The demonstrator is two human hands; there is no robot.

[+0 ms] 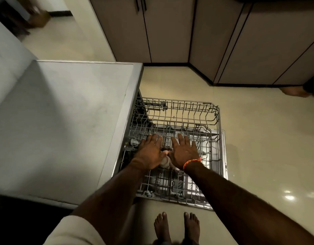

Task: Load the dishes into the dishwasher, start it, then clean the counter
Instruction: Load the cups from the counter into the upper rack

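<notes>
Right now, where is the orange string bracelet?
In the head view, the orange string bracelet circles the right wrist, just behind the right hand, above the pulled-out grey wire dishwasher rack.

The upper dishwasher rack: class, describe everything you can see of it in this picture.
The upper rack is a grey wire basket with upright tines along its walls, pulled out of the dishwasher above the lower rack. It sits level and looks mostly empty. The left hand and right hand reach down with straight fingers over a small pale item, largely hidden.

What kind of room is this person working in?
Most likely a home kitchen: a pulled-out dishwasher rack beside a grey counter, with floor cabinets behind. Both hands reach into the rack.
</notes>
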